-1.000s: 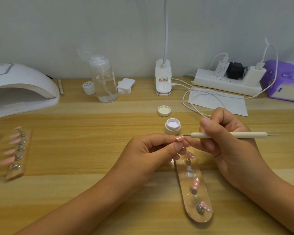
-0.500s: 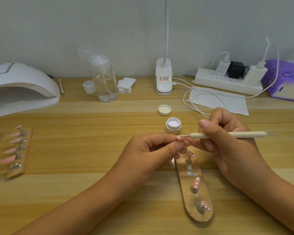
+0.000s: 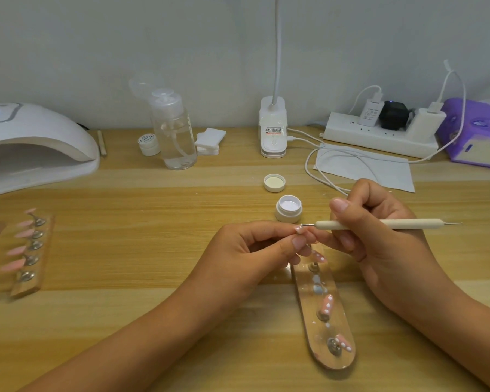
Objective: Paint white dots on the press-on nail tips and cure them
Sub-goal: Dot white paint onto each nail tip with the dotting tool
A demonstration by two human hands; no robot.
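My left hand (image 3: 252, 250) pinches a small pink nail tip (image 3: 298, 229) between thumb and fingers. My right hand (image 3: 379, 239) grips a cream dotting tool (image 3: 379, 224) like a pen, and its metal point touches that tip. An open white jar of white gel (image 3: 288, 208) stands just behind my fingers, its lid (image 3: 274, 183) lying farther back. A clear holder strip (image 3: 323, 315) below my hands carries pink tips with white dots. The white curing lamp (image 3: 37, 142) sits at the far left.
A wooden holder (image 3: 31, 253) with several plain pink tips lies at the left. Behind stand a clear pump bottle (image 3: 172, 131), a small closed jar (image 3: 148, 144), cotton pads (image 3: 210, 140), a desk lamp base (image 3: 272, 128), a power strip (image 3: 379, 134) with cables, a paper sheet (image 3: 379, 171) and a purple box (image 3: 475, 131).
Both hands stay almost still. The dotting tool's point has closed in slightly onto the nail tip held in my left hand.
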